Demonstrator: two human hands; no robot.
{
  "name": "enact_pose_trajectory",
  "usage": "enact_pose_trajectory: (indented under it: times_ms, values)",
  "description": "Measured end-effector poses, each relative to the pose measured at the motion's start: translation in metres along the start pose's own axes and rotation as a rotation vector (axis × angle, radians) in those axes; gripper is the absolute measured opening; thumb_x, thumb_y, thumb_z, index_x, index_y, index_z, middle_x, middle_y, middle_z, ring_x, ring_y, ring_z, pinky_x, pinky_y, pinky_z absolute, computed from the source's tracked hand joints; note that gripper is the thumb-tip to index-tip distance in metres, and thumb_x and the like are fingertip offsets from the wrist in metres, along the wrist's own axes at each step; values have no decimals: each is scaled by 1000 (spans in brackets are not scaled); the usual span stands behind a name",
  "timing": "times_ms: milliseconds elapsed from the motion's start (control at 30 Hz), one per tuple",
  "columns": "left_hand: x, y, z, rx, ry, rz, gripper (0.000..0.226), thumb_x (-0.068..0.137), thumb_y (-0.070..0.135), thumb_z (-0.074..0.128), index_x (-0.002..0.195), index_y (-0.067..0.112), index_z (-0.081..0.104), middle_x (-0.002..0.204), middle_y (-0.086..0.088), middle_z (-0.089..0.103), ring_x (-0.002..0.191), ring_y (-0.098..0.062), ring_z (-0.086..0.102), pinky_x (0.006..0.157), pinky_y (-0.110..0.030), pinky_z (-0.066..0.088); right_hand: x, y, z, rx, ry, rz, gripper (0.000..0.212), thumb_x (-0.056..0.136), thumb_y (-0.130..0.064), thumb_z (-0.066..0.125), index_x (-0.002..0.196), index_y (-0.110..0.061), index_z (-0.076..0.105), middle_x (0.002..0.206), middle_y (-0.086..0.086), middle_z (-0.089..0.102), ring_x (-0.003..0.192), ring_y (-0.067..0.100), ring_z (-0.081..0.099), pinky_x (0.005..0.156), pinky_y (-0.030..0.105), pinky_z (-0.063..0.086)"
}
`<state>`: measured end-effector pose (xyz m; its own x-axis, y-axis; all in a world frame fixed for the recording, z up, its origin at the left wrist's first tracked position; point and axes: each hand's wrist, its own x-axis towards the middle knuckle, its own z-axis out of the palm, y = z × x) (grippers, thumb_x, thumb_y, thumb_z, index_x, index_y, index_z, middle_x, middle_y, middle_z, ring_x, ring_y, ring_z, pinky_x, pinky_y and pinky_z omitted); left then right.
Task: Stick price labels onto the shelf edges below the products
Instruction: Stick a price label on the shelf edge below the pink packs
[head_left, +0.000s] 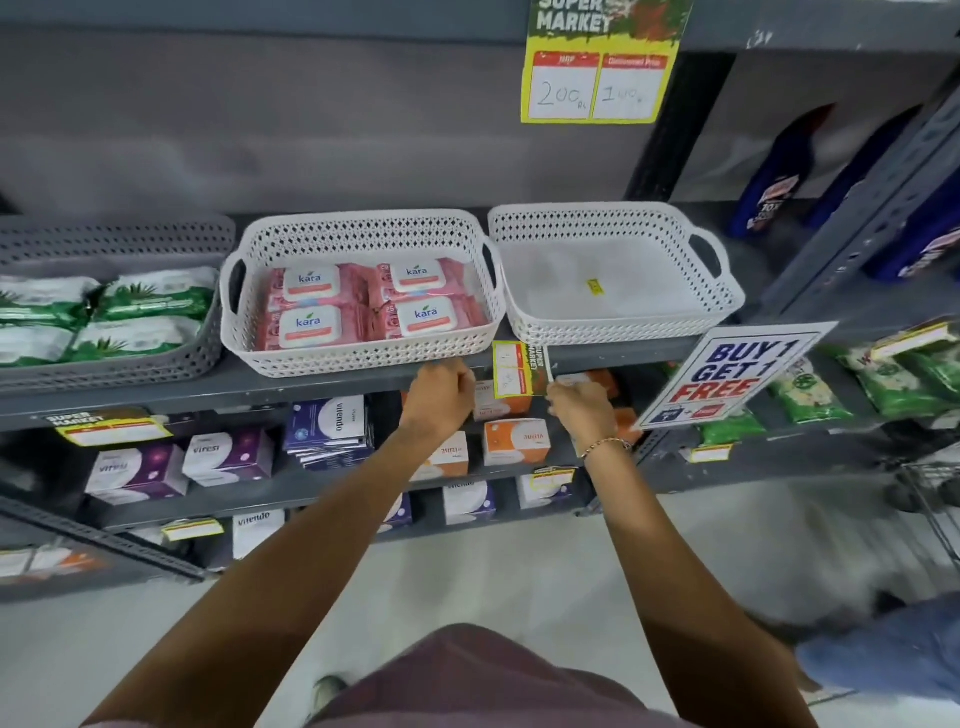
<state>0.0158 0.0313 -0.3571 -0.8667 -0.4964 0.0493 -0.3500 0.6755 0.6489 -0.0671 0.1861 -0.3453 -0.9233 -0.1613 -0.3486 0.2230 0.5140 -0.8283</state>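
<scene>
2 hands are up at the shelf edge, w/ 1 yellow label between them. It sits turned on its side against the edge, between the basket of pink packs and the empty basket. Right hand pinches the label's lower right corner w/ fingertips. Left hand is curled into a loose fist just left of the label, knuckles touching the edge; can't tell if it holds anything, e.g. tape or a backing strip.

Progress, as a judgement: partway. Several labels are already up: 1 at the left under the grey basket, 2 on lower edges, 1 on the right bay, plus a big tag hanging from the top shelf. This label looks not yet fixed, since it's tilted and gripped by a corner. Left to do: square it, press it down, then any edges w/o labels.

Hard to make out: label's writing is too small and blurred. Whether the label already sticks to the edge is unclear. Left fingers are hidden behind the knuckles. A BUY 1 GET 1 FREE sign covers part of the right bay. Right edge of view is motion-blurred; a second person's leg shows there, cut off.
</scene>
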Motion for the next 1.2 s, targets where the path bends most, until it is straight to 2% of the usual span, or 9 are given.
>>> enact_pose_trajectory:
  times_ms: [167, 267, 367, 533, 733, 833, 900, 1000, 1200]
  values:
    - [0, 11, -5, 2, 36, 34, 22, 91, 6, 45, 76, 2, 61, 72, -16, 67, 66, -30, 64, 63, -41, 55, -3, 9, -1, 41, -44, 29, 26, 79, -17, 55, 54, -14, 52, 60, 8, 57, 62, 22, 52, 60, 33, 38]
    - [3, 11, -10, 4, 55, 195, 17, 92, 5, 46, 78, 4, 56, 75, -9, 58, 73, -30, 59, 67, -38, 49, -10, 12, -7, -195, -162, -87, 31, 85, -20, 54, 57, -7, 59, 63, 7, 64, 65, 23, 57, 63, 30, 43]
    - [1, 11, -16, 104, -123, 353, 17, 93, 17, 53, 104, 7, 61, 102, -10, 58, 94, -25, 55, 81, -36, 46, -11, 15, -9, -438, -259, -298, 23, 87, -19, 60, 76, 0, 68, 79, 13, 72, 77, 27, 64, 71, 36, 50]
    - [-4, -8, -18, 364, -259, 357, 25, 90, 17, 57, 113, 11, 63, 113, -7, 52, 103, -26, 55, 86, -40, 48, -10, 3, 5, -533, -167, -389, 20, 84, -17, 64, 64, -20, 64, 69, -3, 64, 71, 18, 60, 61, 26, 40]
    - [-8, -49, -40, 299, -168, 243, 18, 86, 4, 63, 101, 13, 65, 109, -1, 58, 98, -19, 59, 83, -34, 54, -10, -13, 26, -553, -171, -449, 12, 86, -21, 63, 76, -17, 69, 84, 1, 74, 80, 18, 66, 65, 27, 44]
    - [-14, -54, -55, 200, -56, 172, 15, 91, 9, 52, 97, 5, 66, 102, -5, 60, 83, 2, 50, 75, -13, 41, -13, -21, 42, -509, -166, -490, 11, 85, -26, 64, 78, -19, 69, 88, 2, 74, 84, 19, 67, 69, 31, 50]
    - [-19, -62, -63, 175, 51, 146, 17, 91, 10, 52, 94, 3, 67, 101, -12, 63, 85, -8, 55, 75, -17, 37, -17, -26, 55, -462, -163, -520, 11, 84, -27, 66, 80, -17, 70, 88, 1, 75, 83, 17, 66, 72, 32, 52]
    - [-30, -73, -77, 119, 141, 124, 12, 85, 14, 64, 86, 5, 70, 91, -13, 68, 81, -28, 63, 75, -36, 51, -23, -32, 71, -356, -183, -552, 9, 81, -24, 71, 79, -15, 71, 84, 1, 75, 78, 13, 65, 73, 32, 54]
    - [-42, -89, -81, -34, 298, 26, 7, 78, 9, 73, 77, 2, 74, 77, -12, 73, 64, -17, 61, 65, -30, 51, -26, -36, 102, -304, -158, -531, 3, 82, -14, 70, 82, -13, 73, 87, 3, 75, 79, 13, 66, 77, 31, 55]
